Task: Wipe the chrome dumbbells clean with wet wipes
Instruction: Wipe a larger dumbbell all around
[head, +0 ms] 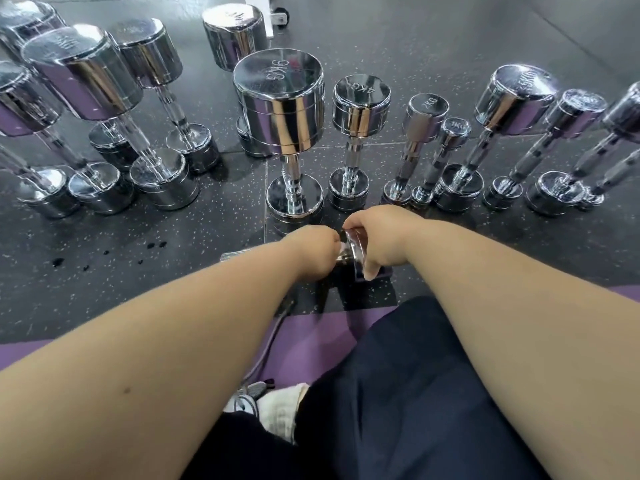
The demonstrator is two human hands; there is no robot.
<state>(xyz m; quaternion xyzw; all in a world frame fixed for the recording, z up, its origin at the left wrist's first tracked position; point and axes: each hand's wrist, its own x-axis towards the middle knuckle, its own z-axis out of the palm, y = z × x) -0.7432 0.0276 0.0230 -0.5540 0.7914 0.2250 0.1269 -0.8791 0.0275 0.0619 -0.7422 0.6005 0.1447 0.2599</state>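
Chrome small dumbbell lies left-to-right between the hands: right hand grips its head; left hand curls at the handle, hold unclear.

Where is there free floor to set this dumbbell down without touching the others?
Bare dark speckled floor lies between the left cluster of upright chrome dumbbells and the large 9KG chrome dumbbell; also right of the right hand, before the right-hand row. The rows themselves are crowded.
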